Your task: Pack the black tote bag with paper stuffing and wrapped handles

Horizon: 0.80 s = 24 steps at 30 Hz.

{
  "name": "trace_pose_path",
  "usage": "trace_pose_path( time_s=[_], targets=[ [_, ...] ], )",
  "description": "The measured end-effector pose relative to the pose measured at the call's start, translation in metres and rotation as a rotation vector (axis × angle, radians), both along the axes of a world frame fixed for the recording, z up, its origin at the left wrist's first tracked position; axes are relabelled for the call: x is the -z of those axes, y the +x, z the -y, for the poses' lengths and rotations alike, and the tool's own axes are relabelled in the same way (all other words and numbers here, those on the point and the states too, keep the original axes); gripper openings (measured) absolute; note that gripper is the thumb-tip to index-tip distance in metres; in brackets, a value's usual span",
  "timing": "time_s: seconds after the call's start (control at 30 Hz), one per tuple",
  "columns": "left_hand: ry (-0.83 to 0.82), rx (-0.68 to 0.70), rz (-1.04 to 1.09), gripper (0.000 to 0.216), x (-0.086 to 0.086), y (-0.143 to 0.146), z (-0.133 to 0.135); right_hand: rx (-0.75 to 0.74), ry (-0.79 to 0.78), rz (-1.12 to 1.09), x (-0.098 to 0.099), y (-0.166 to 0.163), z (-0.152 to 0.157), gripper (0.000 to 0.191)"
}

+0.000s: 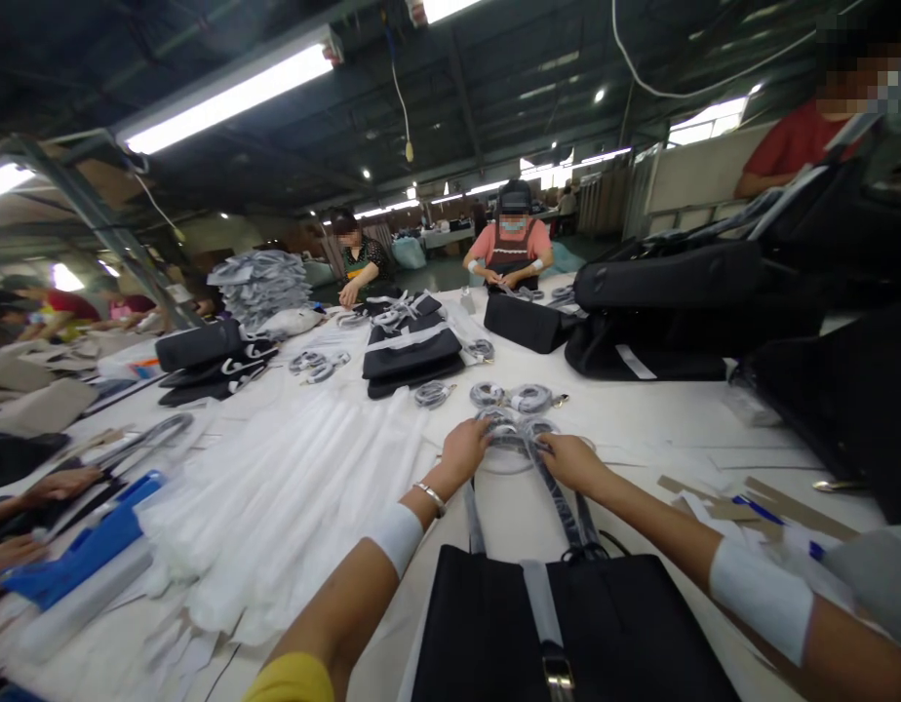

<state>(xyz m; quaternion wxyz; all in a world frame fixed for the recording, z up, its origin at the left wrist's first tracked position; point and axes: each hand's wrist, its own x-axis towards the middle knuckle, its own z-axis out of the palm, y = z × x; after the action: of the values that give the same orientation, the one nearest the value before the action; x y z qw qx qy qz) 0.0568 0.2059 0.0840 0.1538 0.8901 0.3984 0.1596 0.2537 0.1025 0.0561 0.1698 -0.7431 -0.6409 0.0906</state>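
Note:
A black bag (597, 624) with a gold-coloured buckle (559, 677) lies in front of me on the white table. Its plastic-wrapped strap (557, 492) runs away from me, up to my hands. My left hand (465, 450) is closed on the strap's left part, its fingertips partly hidden among wrapped loops. On the other side, my right hand (571, 462) pinches the strap between thumb and fingers. Just beyond both hands lie coiled, wrapped straps (530, 398) with metal clips.
White wrapping sheets (290, 487) spread to my left, near a blue holder (85, 546). Black bags (411, 351) are stacked ahead, with more black bags (662, 302) piled at right. Across the table a person (509, 244) works. A co-worker's hands (62, 483) show at far left.

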Motion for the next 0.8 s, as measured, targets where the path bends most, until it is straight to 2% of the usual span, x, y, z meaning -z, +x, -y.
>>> trace_pose_path(
  time_s=[0.23,0.4,0.5,0.67,0.8],
  targets=[
    [-0.083,0.073,0.042,0.027,0.008,0.013,-0.004,0.141,0.098,-0.195,0.009,0.013,-0.006,0.033],
    [-0.029,0.032,0.17,0.047,0.012,0.029,-0.006,0.152,0.132,-0.39,0.013,0.012,-0.01,0.038],
    [-0.016,0.071,0.2,0.033,0.009,0.035,-0.005,0.152,0.155,-0.491,0.014,0.014,-0.011,0.038],
    [0.018,0.175,0.07,0.032,0.001,0.031,0.008,0.253,0.231,-0.635,0.015,0.021,-0.013,0.032],
    [0.104,0.128,-0.12,0.027,0.002,0.032,0.014,0.276,0.28,-0.701,0.012,0.017,-0.015,0.036]
  ],
)
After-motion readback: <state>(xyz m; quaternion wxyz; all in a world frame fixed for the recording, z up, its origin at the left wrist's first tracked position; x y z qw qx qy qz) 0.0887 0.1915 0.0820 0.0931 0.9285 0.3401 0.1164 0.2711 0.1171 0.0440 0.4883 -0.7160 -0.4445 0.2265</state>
